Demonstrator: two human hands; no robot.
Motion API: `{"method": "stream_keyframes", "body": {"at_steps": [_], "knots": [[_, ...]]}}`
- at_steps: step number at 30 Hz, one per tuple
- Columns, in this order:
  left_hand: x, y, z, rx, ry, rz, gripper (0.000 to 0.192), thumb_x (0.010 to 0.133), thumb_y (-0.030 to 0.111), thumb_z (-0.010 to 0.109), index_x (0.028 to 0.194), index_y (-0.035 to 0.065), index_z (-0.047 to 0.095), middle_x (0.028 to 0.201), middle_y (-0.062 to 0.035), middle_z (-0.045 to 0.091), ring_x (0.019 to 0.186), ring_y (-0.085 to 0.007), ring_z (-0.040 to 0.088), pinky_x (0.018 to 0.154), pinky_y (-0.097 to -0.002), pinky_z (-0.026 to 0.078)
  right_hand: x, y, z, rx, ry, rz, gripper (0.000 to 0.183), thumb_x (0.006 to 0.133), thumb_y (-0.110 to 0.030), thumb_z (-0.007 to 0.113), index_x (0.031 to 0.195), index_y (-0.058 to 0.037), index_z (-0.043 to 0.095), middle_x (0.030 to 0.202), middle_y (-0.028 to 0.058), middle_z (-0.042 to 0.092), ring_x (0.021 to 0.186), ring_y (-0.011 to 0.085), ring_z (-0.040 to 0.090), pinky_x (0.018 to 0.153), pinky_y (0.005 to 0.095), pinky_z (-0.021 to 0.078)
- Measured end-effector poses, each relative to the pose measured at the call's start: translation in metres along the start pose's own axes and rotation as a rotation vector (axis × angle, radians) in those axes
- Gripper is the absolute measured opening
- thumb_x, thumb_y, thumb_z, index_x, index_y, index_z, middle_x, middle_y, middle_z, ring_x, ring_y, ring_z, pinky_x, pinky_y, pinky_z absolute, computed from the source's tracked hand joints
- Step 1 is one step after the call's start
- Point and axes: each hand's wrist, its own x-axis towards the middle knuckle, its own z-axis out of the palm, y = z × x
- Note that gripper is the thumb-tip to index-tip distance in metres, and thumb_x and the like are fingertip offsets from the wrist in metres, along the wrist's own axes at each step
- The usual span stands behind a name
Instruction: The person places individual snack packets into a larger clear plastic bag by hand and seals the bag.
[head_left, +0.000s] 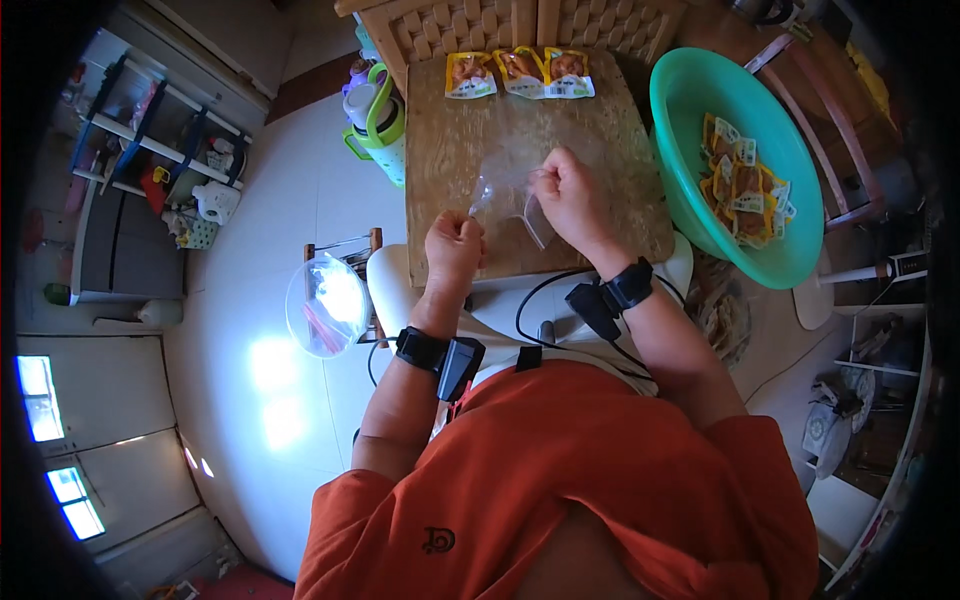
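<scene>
A clear plastic bag (517, 180) is stretched between my two fists over a worn wooden board. My left hand (455, 244) grips one side of it near the board's left front edge. Farther right and a little higher, my right hand (566, 195) is closed on the other side. Three yellow-edged food packets (523, 73) lie in a row along the far edge of the wooden board (457, 150). More such packets (746, 187) are heaped inside a green plastic basin (675, 142), right of the board.
Left of the board, a round clear container (328, 306) holding plastic items rests on a small stand. A green-handled bottle (375, 124) stands by the board's left edge. A wooden chair (825, 135) is beyond the basin, and woven-panel cabinet doors (480, 26) lie behind the board.
</scene>
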Motion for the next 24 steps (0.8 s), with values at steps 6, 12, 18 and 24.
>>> {"method": "stream_keyframes", "body": {"at_steps": [6,12,18,24], "knots": [[-0.009,0.031,0.016,0.659,0.440,0.724,0.017,0.077,0.013,0.061,0.089,0.0027,0.054,0.082,-0.0105,0.056,0.076,-0.0262,0.058,0.067,-0.0374,0.047,-0.003,-0.040,-0.011,-0.124,-0.331,-0.143,0.009,0.077,-0.006,0.056,0.080,-0.0041,0.048,0.073,0.0158,0.059,0.068,0.0356,0.059,0.058,0.0423,0.0466],[0.005,0.037,0.006,1.006,0.266,0.757,0.014,0.080,0.017,0.060,0.093,0.0103,0.060,0.085,-0.0104,0.059,0.078,-0.0328,0.059,0.067,-0.0423,0.048,-0.016,-0.046,0.001,-0.076,-0.281,-0.159,0.013,0.075,-0.004,0.059,0.082,-0.0047,0.048,0.076,0.0144,0.058,0.072,0.0340,0.059,0.061,0.0416,0.0466],[0.008,0.030,0.010,0.875,0.296,0.808,0.010,0.084,0.016,0.055,0.088,0.0105,0.063,0.082,-0.0112,0.059,0.071,-0.0335,0.060,0.060,-0.0414,0.048,-0.022,-0.021,-0.006,-0.237,-0.244,-0.162,0.014,0.074,-0.004,0.061,0.080,-0.0050,0.049,0.079,0.0140,0.056,0.074,0.0346,0.057,0.063,0.0426,0.0451],[0.014,0.019,-0.002,0.854,0.308,0.813,0.010,0.084,0.015,0.055,0.085,0.0105,0.064,0.083,-0.0105,0.060,0.071,-0.0331,0.060,0.061,-0.0410,0.049,-0.018,-0.008,-0.039,-0.336,-0.184,-0.047,0.014,0.073,-0.004,0.062,0.082,-0.0074,0.051,0.080,0.0111,0.057,0.075,0.0328,0.057,0.062,0.0416,0.0456]]}}
